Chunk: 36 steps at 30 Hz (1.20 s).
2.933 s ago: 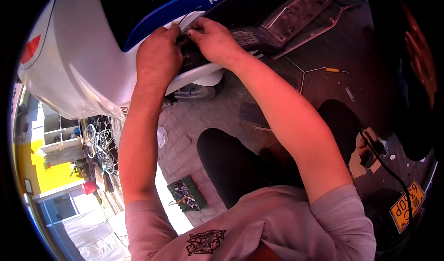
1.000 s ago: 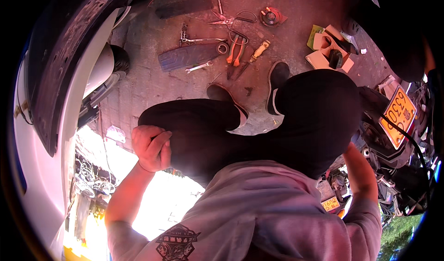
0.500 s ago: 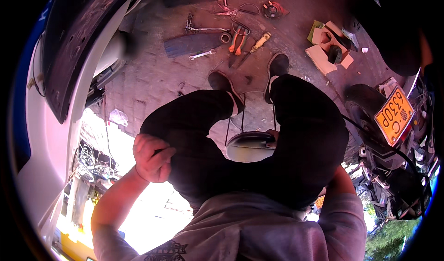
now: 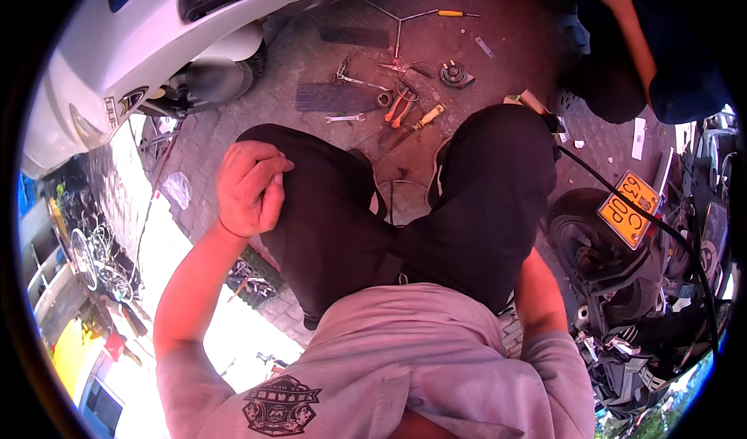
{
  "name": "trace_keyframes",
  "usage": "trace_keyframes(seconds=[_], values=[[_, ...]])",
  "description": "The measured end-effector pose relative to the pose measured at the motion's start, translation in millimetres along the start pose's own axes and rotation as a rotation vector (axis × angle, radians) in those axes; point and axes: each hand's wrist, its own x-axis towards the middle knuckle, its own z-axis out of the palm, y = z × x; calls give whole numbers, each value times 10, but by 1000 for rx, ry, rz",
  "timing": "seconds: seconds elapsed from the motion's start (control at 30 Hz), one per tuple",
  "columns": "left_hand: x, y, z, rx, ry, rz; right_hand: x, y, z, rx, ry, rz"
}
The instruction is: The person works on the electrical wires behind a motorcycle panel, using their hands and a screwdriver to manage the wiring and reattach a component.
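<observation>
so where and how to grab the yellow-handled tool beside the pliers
By its thick yellow handle, probably coming down from the right: the narrower end points back toward the person, and the orange pliers lie close on its left.

My bare left hand [image 4: 247, 188] is at the outer edge of my black-trousered left thigh [image 4: 315, 213], fingers [image 4: 268, 165] loosely curled, thumb raised toward them; contact with the thigh unconfirmed. My bare left forearm [image 4: 193, 283] slopes upward, elbow bent. My bare right forearm [image 4: 539, 295] passes behind my black-trousered right thigh [image 4: 498, 182], right hand hidden.
</observation>
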Motion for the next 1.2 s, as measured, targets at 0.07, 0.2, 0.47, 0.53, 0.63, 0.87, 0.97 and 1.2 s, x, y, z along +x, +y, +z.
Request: trace_keyframes(seconds=[0.07,0.2,0.47,0.53,0.63,0.87,0.97,1.2], values=[[-135,212,-1,78,41,-22,-117,-14,22,15,-19,-75],[-286,322,-64,229,119,-65,-643,-62,17,-14,-2,-409],[-245,580,-212,85,136,-256,-2269,199,274,-698,183,-1890],[-87,573,-99,-15,117,-305,-2813,558,644,-1021,-46,-2341],[42,415,-27,-73,-26,-383,-3088,919,1470,-1362,-364,-2189],[495,-265,480,-126,-191,-448,-1299,540,3410,-2448,-109,-1262],[584,-507,713,5,-537,-476,-365,709,3517,-2724,-567,-223],[817,-731,887,-143,-576,-387,862,1053,2668,-2436,-1095,311]])
